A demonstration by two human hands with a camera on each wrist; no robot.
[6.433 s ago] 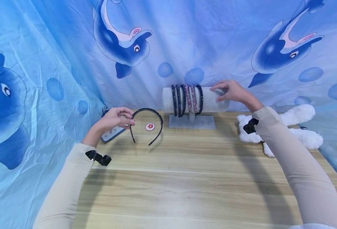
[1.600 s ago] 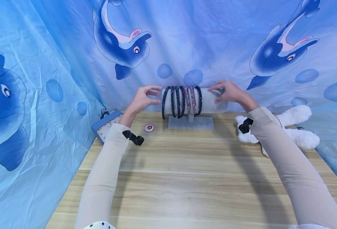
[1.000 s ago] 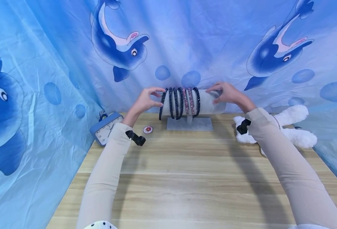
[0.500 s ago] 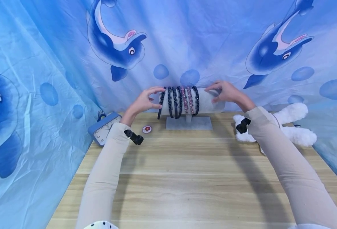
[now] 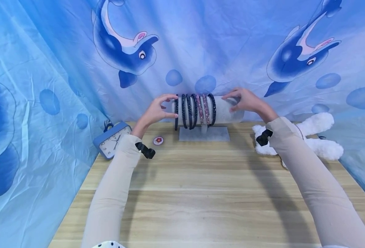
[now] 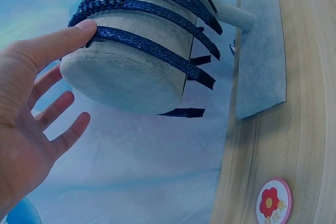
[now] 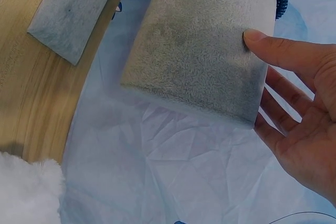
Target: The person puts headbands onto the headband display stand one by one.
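A pale grey plush roll (image 5: 227, 112) on a flat-based display stand (image 5: 216, 135) carries several dark beaded headbands and two pink glittery headbands (image 5: 202, 110). At the roll's left end my left hand (image 5: 154, 111) pinches the outermost dark blue headband (image 5: 176, 121) between thumb and index finger; in the left wrist view the thumb lies on the band (image 6: 152, 51), the other fingers spread off the roll's end. My right hand (image 5: 249, 101) grips the right end of the roll, thumb on the near face and fingers behind, partly hidden in the right wrist view.
A blue clock (image 5: 111, 141) leans at the table's back left. Beside it lies a round badge with a red flower (image 5: 158, 140). A white fluffy plush (image 5: 326, 150) lies at right, partly behind my right forearm. A blue dolphin curtain (image 5: 182, 44) hangs behind the table.
Earlier my left hand held the headband over the table at left; it now sits on the roll's left end. In the last half second its lower end swung right and it stands straighter. My right hand stayed.
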